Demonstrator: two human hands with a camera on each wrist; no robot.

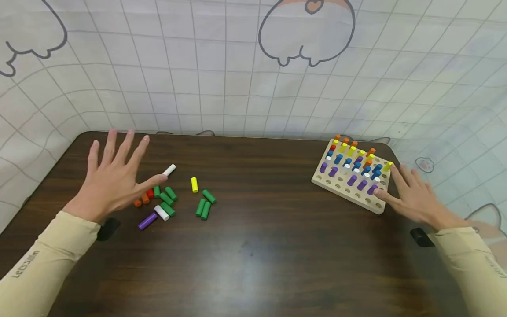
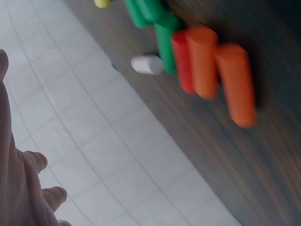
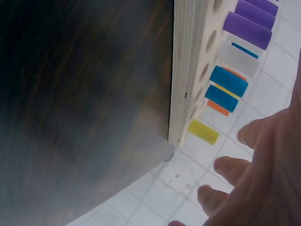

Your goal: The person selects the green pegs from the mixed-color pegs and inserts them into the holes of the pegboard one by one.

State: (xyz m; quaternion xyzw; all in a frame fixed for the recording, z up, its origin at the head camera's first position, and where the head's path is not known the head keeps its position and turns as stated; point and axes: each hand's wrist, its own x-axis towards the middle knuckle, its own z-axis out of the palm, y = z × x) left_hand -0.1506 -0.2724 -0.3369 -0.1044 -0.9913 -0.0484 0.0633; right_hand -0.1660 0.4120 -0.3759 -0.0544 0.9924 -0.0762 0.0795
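Behind everything, a grid-patterned backdrop point(image 1: 222, 88) is hung, and before it a dark wood-grain tabletop point(image 1: 245, 259) is spread. Over its left side the left hand point(image 1: 112, 180) is held with fingers and thumb splayed wide; nothing is gripped. By the pegboard's right edge the right hand point(image 1: 416, 198) is held with fingers loosely apart, likewise empty; in the right wrist view a gap is seen between the nearest fingertips and the corner peg.

The wooden pegboard point(image 1: 343, 189) is set at the table's far right, turned at an angle. Its filling is judged well along but incomplete: most middle and far holes are occupied, while the whole near row and several holes toward the right edge are left bare. The board is pale and thick, with round holes, and the pegs are stood in rows grouped largely by colour: orange farthest, then yellow, blue, white and purple, with a few colours mixed in.

To the left, loose pegs are scattered on their sides: a slim purple peg point(image 1: 147, 221), two white pegs point(image 1: 161, 212), orange pegs point(image 1: 145, 198), seven green pegs point(image 1: 168, 209), a yellow peg point(image 1: 194, 185) and a red peg point(image 1: 150, 193). No green can be made out in the board.
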